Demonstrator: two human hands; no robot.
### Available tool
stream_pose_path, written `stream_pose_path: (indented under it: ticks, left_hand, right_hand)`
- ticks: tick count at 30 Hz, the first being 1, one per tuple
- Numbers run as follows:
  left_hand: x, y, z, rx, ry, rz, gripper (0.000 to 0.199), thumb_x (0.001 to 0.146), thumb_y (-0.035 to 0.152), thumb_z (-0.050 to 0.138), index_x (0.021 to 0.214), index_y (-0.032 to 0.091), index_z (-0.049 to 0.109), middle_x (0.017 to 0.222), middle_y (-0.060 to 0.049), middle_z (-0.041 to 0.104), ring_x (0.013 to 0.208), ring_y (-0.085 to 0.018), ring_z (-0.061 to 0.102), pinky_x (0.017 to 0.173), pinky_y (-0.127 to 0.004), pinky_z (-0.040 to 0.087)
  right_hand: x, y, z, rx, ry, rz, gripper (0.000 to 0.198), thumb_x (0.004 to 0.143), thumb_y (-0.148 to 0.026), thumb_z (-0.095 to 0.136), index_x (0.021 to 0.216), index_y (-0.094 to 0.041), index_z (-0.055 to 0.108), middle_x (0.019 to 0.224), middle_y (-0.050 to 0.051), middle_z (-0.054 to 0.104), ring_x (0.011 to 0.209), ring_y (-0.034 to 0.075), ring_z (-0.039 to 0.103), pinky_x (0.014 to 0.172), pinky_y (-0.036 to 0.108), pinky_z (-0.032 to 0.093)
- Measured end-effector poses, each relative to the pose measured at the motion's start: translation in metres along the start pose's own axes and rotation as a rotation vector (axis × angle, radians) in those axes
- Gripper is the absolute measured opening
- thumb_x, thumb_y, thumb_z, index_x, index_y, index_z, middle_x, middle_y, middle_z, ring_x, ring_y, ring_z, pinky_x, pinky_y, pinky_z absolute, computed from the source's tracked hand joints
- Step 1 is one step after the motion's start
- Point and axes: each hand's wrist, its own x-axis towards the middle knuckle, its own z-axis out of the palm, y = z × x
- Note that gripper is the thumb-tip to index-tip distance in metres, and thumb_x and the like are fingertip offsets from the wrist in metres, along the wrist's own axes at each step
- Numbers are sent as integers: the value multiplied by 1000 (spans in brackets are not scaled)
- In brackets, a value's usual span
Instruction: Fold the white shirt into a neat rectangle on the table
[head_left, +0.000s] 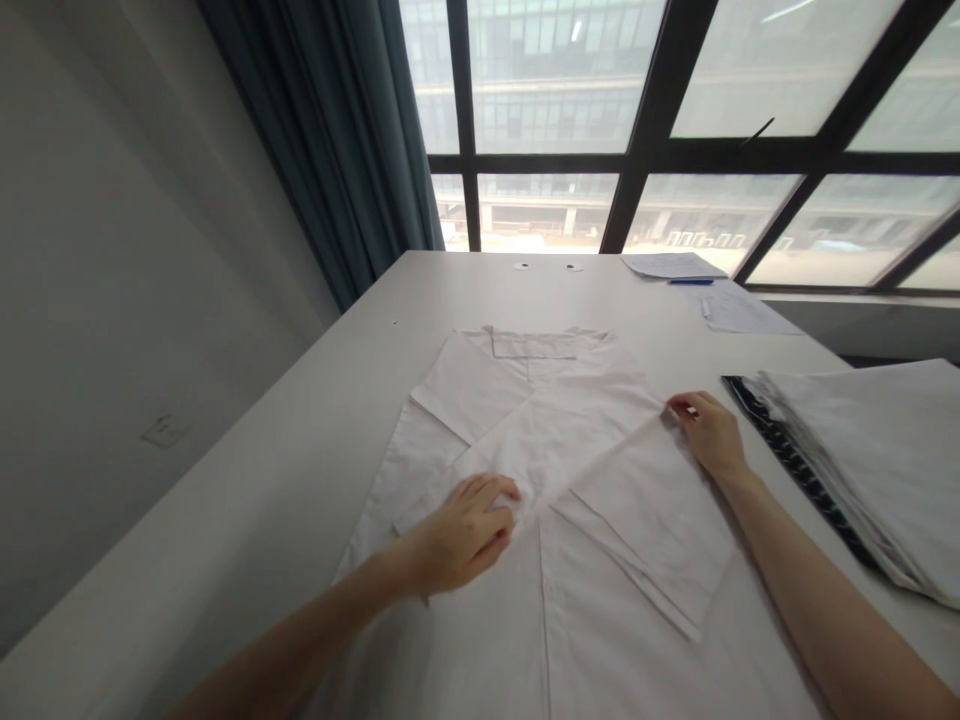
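Wht. garment (pixel 592 420), sleeves (pixel 649 520) folded in, neck (pixel 532 345) twd. window (pixel 551 80), long axis fore-and-aft; R hand (pixel 705 432) pinching edge, L hand (pixel 469 535) curled atop, grip unclear.

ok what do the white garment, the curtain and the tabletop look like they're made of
White garment: woven cloth, matte, perhaps cotton or a blend; soft creases and thin folded edges suggest it. Curtain: dark blue cloth, seemingly matte; it hangs in deep folds, fibre unclear. Tabletop: probably laminate or painted board; smooth, even and pale, no grain visible.
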Motion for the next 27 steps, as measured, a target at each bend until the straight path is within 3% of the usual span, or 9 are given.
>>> stream_pose_path:
  ticks: [6, 13, 16, 18, 20, 24, 27]
  left_hand:
    - [-1, -2, 0, -22, -29, -6, 14, 91, 13, 44, 89, 18, 57, 133, -10, 50, 134, -20, 35, 115, -42, 22]
    - [-2, -3, -14, -78, -64, -26, 18, 91, 11, 42, 87, 19, 57, 134, -9, 50, 135, -20, 34, 112, -39, 28]
    - [-1, -3, -11, -43, -61, -5, 15, 92, 13, 44, 88, 19, 58, 133, -7, 51, 136, -21, 32, 115, -43, 22]
    - [-1, -5, -7, -28, -47, -10, 16, 94, 16, 42, 91, 19, 57, 129, -7, 54, 131, -20, 38, 113, -42, 24]
    - [0, -9, -5, 11, 5, -89, 19, 96, 17, 38, 96, 19, 56, 121, -8, 58, 120, -19, 48, 106, -38, 34]
    - [-3, -28, -6, 290, 133, -418, 20, 96, 21, 39, 110, 17, 53, 110, -10, 58, 103, -22, 52, 91, -38, 42]
    - [-7, -42, -11, 431, 85, -564, 22, 95, 28, 42, 109, 15, 54, 104, -11, 60, 99, -24, 53, 85, -38, 42]
  right_hand:
    - [-1, 1, 4, 69, -87, -23, 27, 80, -25, 52, 105, -21, 64, 98, 7, 61, 81, 20, 62, 72, 32, 51]
    - [1, -7, -4, -189, -87, -136, 21, 86, -26, 49, 86, -22, 69, 94, 7, 65, 86, 25, 59, 78, 39, 47]
    - [0, -9, -7, -272, -97, -158, 22, 86, -23, 48, 80, -22, 70, 91, 8, 67, 86, 26, 58, 77, 40, 47]
    - [-1, -9, -8, -267, -100, -139, 23, 85, -22, 48, 80, -22, 70, 92, 8, 67, 87, 26, 58, 77, 40, 47]
    - [-2, -10, -6, -238, -84, -133, 23, 85, -21, 48, 80, -22, 70, 92, 8, 68, 88, 26, 59, 78, 40, 48]
    - [-1, -11, -3, -173, -57, -181, 24, 86, -21, 46, 88, -21, 70, 97, 9, 68, 91, 26, 60, 83, 41, 48]
    - [-2, -10, 0, -135, -103, -196, 26, 88, -23, 44, 95, -19, 69, 96, 9, 70, 89, 26, 63, 82, 41, 48]
